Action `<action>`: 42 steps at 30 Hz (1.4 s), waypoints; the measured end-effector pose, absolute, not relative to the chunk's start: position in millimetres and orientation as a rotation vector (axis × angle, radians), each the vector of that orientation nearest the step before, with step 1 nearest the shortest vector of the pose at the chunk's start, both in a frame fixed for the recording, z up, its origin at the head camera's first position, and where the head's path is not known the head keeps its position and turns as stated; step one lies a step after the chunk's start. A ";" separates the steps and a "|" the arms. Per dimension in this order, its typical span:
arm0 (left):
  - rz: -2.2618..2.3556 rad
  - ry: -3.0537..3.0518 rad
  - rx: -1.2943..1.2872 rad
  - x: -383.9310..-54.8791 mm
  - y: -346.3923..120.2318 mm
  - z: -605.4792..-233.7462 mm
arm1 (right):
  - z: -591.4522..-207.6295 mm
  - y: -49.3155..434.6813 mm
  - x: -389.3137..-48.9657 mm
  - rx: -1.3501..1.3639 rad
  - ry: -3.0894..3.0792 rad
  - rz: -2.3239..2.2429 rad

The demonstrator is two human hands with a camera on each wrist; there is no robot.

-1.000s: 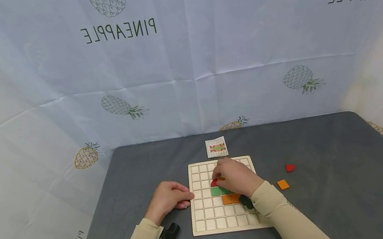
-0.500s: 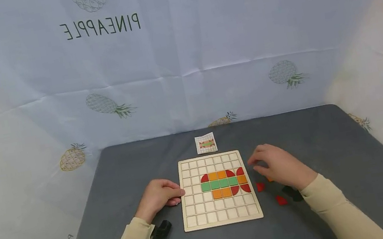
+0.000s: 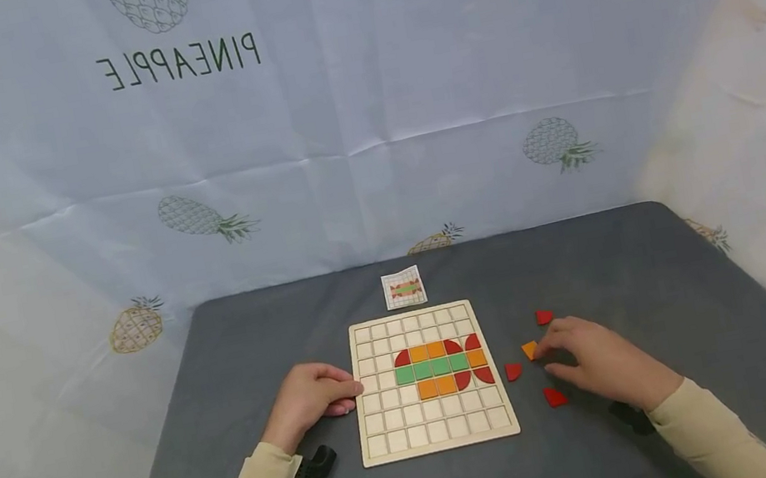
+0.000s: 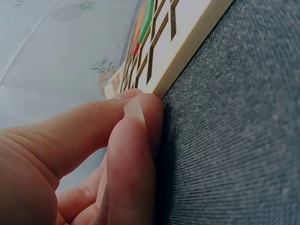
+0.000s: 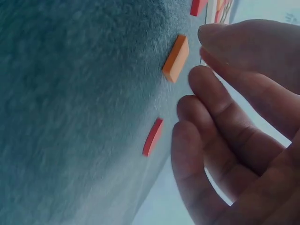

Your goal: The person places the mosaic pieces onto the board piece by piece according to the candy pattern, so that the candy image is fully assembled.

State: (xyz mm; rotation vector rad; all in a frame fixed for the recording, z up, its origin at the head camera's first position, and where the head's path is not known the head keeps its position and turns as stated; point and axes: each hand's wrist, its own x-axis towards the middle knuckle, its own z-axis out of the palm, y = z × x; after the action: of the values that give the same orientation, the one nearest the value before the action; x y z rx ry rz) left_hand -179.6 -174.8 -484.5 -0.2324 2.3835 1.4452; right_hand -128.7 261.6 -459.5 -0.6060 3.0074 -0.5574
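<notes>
A pale wooden grid board [image 3: 437, 424] lies on the table with green, orange and dark red tiles set in its cells. My left hand [image 3: 311, 401] pinches its left edge; the left wrist view has thumb and finger meeting at the board's rim [image 4: 187, 54]. To the right of the board, my right hand [image 3: 601, 363] hovers beside a loose orange square tile [image 3: 530, 350], thumb and forefinger apart, nothing between them. In the right wrist view the orange tile [image 5: 176, 58] lies just past the fingertips [image 5: 199, 75].
Loose red quarter-round tiles lie around the orange one: a far tile [image 3: 544, 317], one near the board [image 3: 513, 371] and a near tile [image 3: 555, 397]. Behind the board is a small pattern card [image 3: 404, 288]. A pineapple-print cloth [image 3: 331, 112] hangs behind the grey table [image 3: 274, 316].
My right hand has left the board, uncovering a red tile in the upper row, and moved right to the loose tiles. My left hand stays at the board's edge. The head view has shifted.
</notes>
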 end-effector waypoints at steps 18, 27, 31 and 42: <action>1.449 2.402 -0.227 -178.1 -175.1 -481.0 | -459.1 264.5 -146.5 -0.640 3.056 -0.559; 1.470 2.378 -0.225 -176.8 -175.0 -485.1 | -467.2 237.3 -143.4 -0.808 2.983 -0.521; 1.466 2.384 -0.232 -176.5 -173.2 -485.1 | -467.9 233.5 -140.4 -0.812 2.975 -0.469; 1.458 2.394 -0.227 -175.8 -172.0 -483.3 | -469.0 236.1 -139.1 -0.813 2.993 -0.462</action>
State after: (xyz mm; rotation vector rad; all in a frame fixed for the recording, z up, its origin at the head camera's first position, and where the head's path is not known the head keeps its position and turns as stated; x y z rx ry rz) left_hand -175.8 -172.0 -483.3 -0.2271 2.3939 1.4580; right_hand -139.1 236.1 -469.0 -0.8132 2.9929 -0.4617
